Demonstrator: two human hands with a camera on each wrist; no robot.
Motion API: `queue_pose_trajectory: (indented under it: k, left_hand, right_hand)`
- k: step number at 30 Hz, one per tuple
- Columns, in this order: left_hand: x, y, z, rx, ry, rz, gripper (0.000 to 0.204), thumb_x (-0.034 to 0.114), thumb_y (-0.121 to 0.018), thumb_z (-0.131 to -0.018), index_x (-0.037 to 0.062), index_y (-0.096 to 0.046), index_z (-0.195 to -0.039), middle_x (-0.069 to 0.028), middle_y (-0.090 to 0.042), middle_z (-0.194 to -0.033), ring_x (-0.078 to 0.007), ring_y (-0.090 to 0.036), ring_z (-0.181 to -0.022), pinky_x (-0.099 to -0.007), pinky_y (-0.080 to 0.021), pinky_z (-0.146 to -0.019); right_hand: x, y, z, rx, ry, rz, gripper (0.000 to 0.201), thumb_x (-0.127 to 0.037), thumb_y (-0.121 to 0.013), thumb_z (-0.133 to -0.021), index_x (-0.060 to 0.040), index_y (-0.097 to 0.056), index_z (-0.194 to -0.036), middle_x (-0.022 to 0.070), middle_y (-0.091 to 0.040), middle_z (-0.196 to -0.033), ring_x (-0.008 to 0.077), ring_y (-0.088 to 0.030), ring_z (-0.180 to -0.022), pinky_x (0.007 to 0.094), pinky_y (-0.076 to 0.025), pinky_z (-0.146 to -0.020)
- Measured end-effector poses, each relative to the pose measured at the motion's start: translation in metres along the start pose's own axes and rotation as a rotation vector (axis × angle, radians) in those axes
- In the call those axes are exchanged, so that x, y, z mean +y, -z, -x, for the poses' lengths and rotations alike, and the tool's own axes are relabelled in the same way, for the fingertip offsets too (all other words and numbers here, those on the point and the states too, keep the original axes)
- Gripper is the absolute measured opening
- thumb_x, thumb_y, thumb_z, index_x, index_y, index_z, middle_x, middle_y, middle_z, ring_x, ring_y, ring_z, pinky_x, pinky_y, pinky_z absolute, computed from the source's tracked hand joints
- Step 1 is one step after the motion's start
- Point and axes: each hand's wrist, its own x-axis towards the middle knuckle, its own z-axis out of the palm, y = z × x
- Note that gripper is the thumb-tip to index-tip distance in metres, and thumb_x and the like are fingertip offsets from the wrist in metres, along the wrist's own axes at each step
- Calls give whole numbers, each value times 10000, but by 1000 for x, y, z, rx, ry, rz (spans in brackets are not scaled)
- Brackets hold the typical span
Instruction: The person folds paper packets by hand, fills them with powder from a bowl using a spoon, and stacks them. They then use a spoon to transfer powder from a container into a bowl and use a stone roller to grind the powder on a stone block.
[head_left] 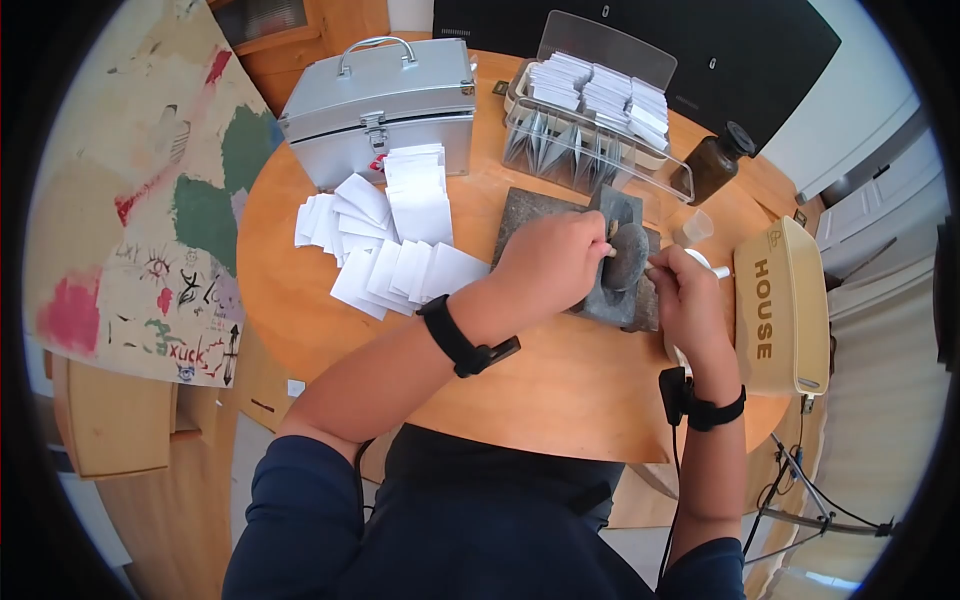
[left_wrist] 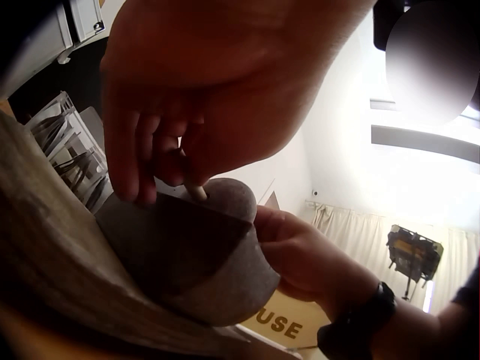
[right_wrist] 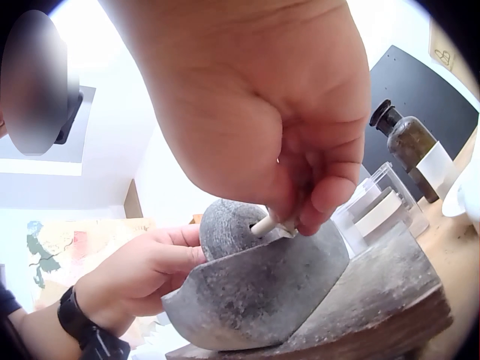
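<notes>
A round grey stone grinding wheel (head_left: 629, 262) stands upright in a boat-shaped stone trough (head_left: 617, 205) on the table. Its pale axle (right_wrist: 262, 226) sticks out on both sides. My left hand (head_left: 550, 262) pinches the axle's left end, fingers curled in. On the other side, my right hand (head_left: 692, 308) grips the right end between thumb and fingers. Below the trough is a dark rough slab (head_left: 522, 210). The trough's inside is mostly hidden by the wheel and hands.
White paper packets (head_left: 410, 265) lie left, before a silver case (head_left: 400, 100). Behind the trough stands a clear box (head_left: 640, 165) of packets, with a brown bottle (head_left: 715, 165) beside it. A small clear cup (head_left: 697, 228) and a beige HOUSE bin (head_left: 780, 310) are at right.
</notes>
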Motion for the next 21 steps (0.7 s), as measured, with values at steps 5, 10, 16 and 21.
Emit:
queue_pose_trajectory:
  k: [5,10,16,21]
  left_hand:
    - [8,1,4,-28,11,-54,148,170,-594,-909,42,-559,-842,-164,-613,-769,-399,-594,-736,-477,-458,-633]
    - [0,-3,4,30,10,-21,157,162,-601,-906,38,-548,-826,-165,-610,-775,-398,-595,-757,-480,-460,-647]
    - [10,2,11,2,0,-16,156,156,-606,-906,35,-547,-828,-159,-601,-766,-390,-594,-756,-461,-458,-639]
    - [6,-4,11,46,-57,-37,140,137,-611,-904,38,-549,-828,-155,-590,-773,-381,-585,-745,-447,-455,-638]
  right_hand:
    - [-10,8,6,-9,6,22,47,15,-625,-849,-2,-595,-880,202,-632,-784,383,-608,-724,414,-468,-633]
    - [-8,1,4,50,12,59,55,17,-629,-843,-10,-602,-882,195,-639,-792,388,-621,-753,415,-478,-645]
    - [-11,7,6,16,86,38,53,16,-625,-842,1,-591,-880,199,-636,-788,395,-619,-759,435,-481,-654]
    - [-14,6,7,9,8,62,62,32,-621,-834,-2,-580,-866,191,-628,-788,394,-617,-764,431,-481,-651]
